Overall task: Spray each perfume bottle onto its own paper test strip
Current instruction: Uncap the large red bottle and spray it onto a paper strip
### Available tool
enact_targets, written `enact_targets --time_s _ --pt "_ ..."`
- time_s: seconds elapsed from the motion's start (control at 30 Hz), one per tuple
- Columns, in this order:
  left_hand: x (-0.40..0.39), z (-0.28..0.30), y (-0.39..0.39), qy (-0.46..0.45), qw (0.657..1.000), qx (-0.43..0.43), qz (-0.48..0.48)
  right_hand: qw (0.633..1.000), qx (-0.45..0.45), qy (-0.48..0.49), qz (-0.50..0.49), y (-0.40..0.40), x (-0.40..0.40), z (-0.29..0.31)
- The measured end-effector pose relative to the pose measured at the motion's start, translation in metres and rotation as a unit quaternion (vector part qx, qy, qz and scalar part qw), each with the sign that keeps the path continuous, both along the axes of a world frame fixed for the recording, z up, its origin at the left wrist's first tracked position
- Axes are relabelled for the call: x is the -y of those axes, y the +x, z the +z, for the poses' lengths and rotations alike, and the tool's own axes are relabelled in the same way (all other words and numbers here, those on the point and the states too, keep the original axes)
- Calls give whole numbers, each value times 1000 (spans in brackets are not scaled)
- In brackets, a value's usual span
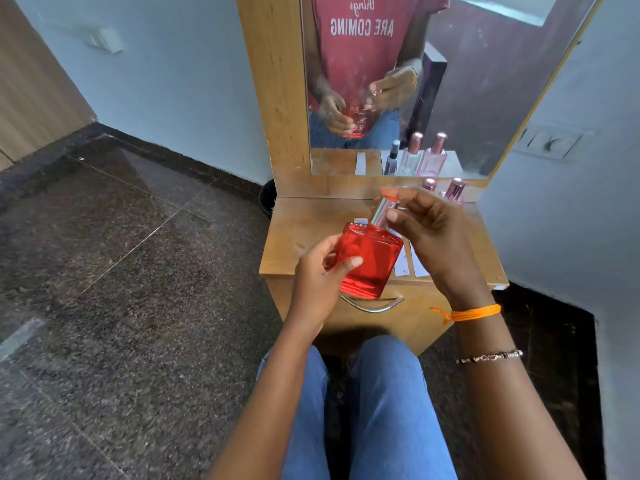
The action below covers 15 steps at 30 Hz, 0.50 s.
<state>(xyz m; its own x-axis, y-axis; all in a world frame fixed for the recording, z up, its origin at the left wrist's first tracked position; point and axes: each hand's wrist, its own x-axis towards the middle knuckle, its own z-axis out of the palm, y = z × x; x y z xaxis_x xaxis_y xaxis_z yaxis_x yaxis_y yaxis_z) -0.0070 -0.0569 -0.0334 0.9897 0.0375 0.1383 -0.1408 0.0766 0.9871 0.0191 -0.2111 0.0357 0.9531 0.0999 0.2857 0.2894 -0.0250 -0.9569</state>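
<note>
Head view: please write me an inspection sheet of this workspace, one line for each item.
Surface: wooden dresser top, worn, with a drawer handle below it.
Job's things: red perfume bottle held tilted above the top; its silver cap is on the neck; white paper strips lie on the top; pink-capped bottles stand at the back by the mirror.
Clutter: nothing seen.
Grippers: left hand grips the red bottle's body; right hand pinches the cap with its fingers.
Cables: nothing seen.
Surroundings: dark stone floor, pale walls, wall switches, a dark bin beside the dresser.
</note>
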Motion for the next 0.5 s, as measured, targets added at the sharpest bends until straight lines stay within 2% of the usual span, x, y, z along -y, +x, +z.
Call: enact_targets --time_s 0.13,0.3,0.5 --pt "1 -4 0 22 1000 4 -4 999 9 -32 -19 -2 1 -4" --pt "-6 -4 -3 -14 999 0 -45 998 -43 -7 39 -2 14 -9" --pt "2 -4 -3 -44 998 -6 -37 999 -20 -16 27 0 13 -6"
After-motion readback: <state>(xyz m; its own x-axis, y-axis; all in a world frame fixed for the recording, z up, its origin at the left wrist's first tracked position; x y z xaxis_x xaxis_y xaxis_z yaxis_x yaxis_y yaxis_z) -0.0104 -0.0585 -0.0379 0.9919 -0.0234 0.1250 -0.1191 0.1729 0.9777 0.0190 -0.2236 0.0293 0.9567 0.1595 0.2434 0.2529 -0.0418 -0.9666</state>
